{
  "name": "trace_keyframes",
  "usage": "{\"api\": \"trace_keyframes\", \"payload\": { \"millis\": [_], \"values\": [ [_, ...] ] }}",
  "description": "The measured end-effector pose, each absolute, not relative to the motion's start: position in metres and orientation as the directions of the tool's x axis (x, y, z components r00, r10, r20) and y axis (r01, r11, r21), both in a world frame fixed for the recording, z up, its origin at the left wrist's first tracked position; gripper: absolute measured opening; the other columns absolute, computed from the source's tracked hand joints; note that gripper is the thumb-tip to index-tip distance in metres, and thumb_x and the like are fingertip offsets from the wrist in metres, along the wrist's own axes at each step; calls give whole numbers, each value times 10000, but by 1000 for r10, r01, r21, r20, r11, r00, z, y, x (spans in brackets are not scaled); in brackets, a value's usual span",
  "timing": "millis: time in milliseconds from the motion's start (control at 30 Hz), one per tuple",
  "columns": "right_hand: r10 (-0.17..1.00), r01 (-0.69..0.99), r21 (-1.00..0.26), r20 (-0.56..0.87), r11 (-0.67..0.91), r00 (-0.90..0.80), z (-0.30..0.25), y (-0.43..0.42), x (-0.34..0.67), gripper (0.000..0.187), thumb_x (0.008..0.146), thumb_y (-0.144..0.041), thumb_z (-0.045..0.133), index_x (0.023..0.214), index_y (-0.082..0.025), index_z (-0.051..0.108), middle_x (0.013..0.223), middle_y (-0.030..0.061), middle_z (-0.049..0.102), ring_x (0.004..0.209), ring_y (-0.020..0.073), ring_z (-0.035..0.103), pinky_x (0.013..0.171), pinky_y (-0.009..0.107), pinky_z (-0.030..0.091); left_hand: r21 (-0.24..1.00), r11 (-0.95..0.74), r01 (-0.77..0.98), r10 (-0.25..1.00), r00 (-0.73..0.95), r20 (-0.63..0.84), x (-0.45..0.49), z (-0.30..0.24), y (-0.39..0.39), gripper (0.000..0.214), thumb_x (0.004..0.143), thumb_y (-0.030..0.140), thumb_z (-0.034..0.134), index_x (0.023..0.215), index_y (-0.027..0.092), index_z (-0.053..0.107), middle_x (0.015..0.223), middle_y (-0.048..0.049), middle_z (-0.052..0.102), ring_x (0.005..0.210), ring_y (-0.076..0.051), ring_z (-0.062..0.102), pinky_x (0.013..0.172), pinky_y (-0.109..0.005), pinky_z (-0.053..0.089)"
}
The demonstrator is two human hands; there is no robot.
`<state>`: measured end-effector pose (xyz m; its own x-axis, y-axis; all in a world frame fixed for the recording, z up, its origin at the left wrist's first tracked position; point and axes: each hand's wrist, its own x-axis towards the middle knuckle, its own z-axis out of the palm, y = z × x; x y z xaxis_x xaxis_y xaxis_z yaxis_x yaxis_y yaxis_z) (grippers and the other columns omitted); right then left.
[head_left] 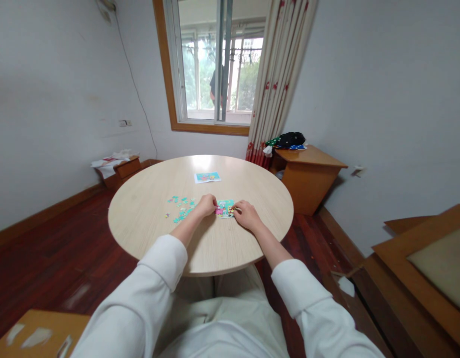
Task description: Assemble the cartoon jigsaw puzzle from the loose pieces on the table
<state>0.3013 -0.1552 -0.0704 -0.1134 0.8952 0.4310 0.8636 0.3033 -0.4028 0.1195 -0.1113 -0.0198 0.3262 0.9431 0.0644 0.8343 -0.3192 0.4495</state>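
A partly joined jigsaw puzzle [226, 204], teal with pink and yellow figures, lies flat on the round table. At its left edge my left hand [207, 205] is closed, thumb and fingertips pinching what looks like a small pinkish puzzle piece. My right hand [247, 216] rests at the right edge, its fingers bent together over the puzzle's border; whatever is between those fingertips is too small to make out. Loose puzzle pieces [182, 215], mostly teal, are scattered left of my left hand, some partly behind the forearm.
Beyond the puzzle, a printed picture sheet [207, 177] lies on the pale round table [151, 199]. A wooden cabinet [308, 174] with cloths on top stands back right. A low wooden stand [127, 169] holds papers at left. A person [218, 87] shows through the window.
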Motion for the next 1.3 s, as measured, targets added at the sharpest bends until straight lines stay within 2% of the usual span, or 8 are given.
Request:
{"api": "trace_keyframes", "payload": {
  "millis": [667, 900, 1033, 1167, 1300],
  "values": [
    [901, 870, -395, 419, 295, -115, -67, -157, 300, 184, 822, -158, 542, 921, -197, 693, 1007, 68, 654, 973, 185, 569, 885, 313, 404, 444, -314, 839, 948, 301, 102, 117, -37, -105, 129, 743, 165, 661, 844, 129, 733, 901, -112, 728, 859, -199, 657, 769, -261, 475],
    [900, 865, -403, 419, 299, -116, -65, -156, 302, 189, 815, -149, 542, 916, -202, 694, 1011, 69, 652, 976, 187, 571, 893, 322, 410, 504, -323, 801, 946, 252, 206, 107, -39, -116, 226, 812, 134, 524, 897, 120, 733, 909, -99, 725, 864, -186, 648, 785, -256, 466],
    [904, 863, -409, 412, 297, -116, -65, -155, 303, 190, 816, -155, 541, 922, -197, 693, 1016, 69, 652, 983, 187, 568, 897, 321, 408, 358, -385, 851, 918, 311, 248, 102, -33, -136, 315, 836, 120, 458, 998, 132, 727, 1015, -127, 684, 944, -209, 630, 831, -273, 448],
    [905, 865, -408, 410, 291, -112, -65, -157, 302, 191, 819, -157, 541, 929, -196, 693, 1015, 67, 648, 985, 182, 566, 899, 317, 404, 146, -420, 896, 904, 398, 154, 102, -29, -159, 353, 853, 143, 431, 1049, 173, 724, 1005, -153, 644, 982, -267, 612, 841, -336, 443],
    [904, 868, -402, 411, 293, -115, -66, -157, 301, 186, 823, -162, 542, 926, -199, 692, 1020, 65, 649, 986, 180, 566, 900, 310, 402, 55, -416, 908, 906, 408, 115, 105, -27, -170, 396, 844, 123, 410, 1105, 174, 703, 996, -164, 628, 984, -289, 604, 827, -361, 436]
  ]
}}
